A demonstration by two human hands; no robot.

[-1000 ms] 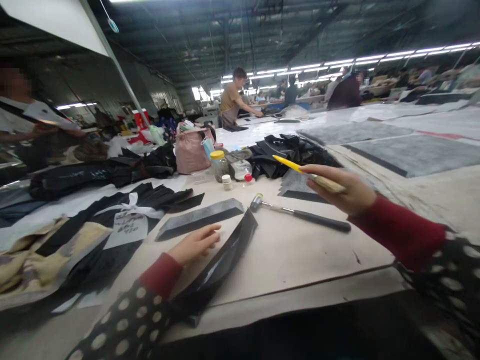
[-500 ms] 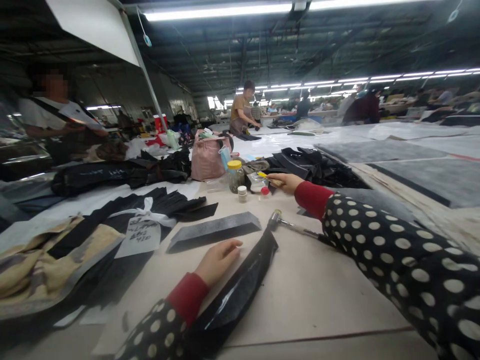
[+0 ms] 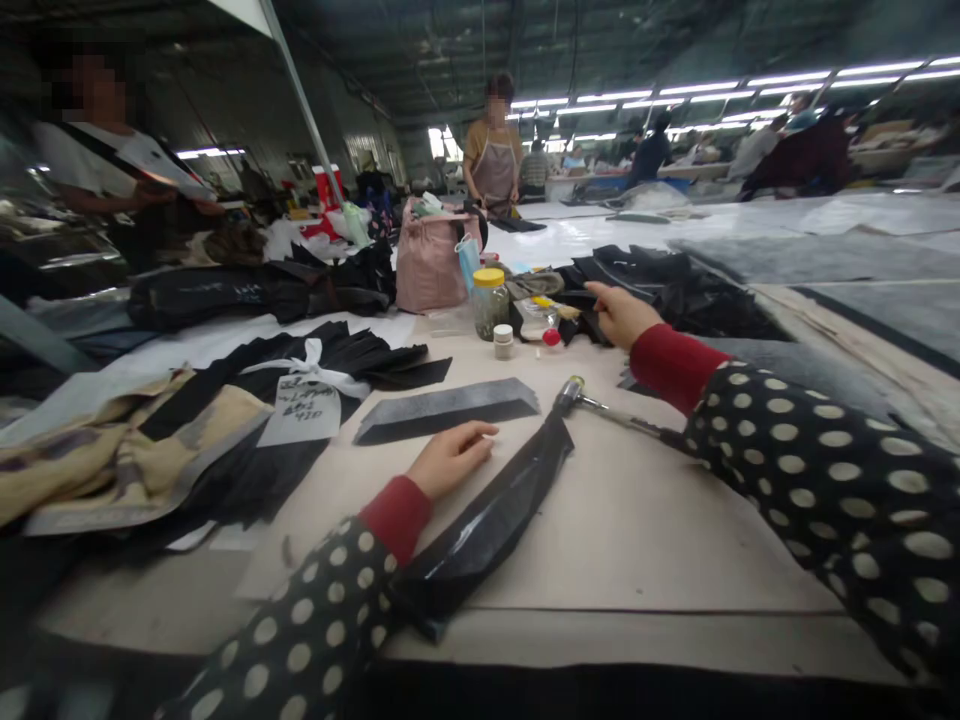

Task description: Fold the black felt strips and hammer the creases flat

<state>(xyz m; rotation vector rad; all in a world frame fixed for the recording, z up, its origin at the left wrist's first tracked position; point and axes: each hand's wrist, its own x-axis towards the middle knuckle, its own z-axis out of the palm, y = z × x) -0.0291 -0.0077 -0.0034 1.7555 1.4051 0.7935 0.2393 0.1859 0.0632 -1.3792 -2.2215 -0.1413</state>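
Beyond the hammer [image 3: 600, 408], the brush [image 3: 556, 307] lies beside the right hand [image 3: 624, 318], whose fingers look free. Nearer, the empty left hand [image 3: 448, 461] flanks the black strip [image 3: 495, 525], which a sleeve [image 3: 810, 480] catching the hammer might shift.

Place: it was a workshop hall, factory-style; sheet material lay everywhere, fabric or leather unclear.
Landmark: pink bag [image 3: 431, 258], stood on the worktable [image 3: 690, 540].
Stock: black cut pieces [image 3: 675, 288] were heaped just right of the bag.
Tag: handwritten label [image 3: 300, 412] sat on a tied black bundle [image 3: 379, 358], in front of the bag, to its left.
Tool: hammer [image 3: 600, 407] lay in front of the bag, near a black strip [image 3: 491, 515].
Crew: aproned co-worker [image 3: 493, 160] stood behind the bag.
Lighting: tube lights [image 3: 787, 77] ran in rows beyond the bag, to its right.
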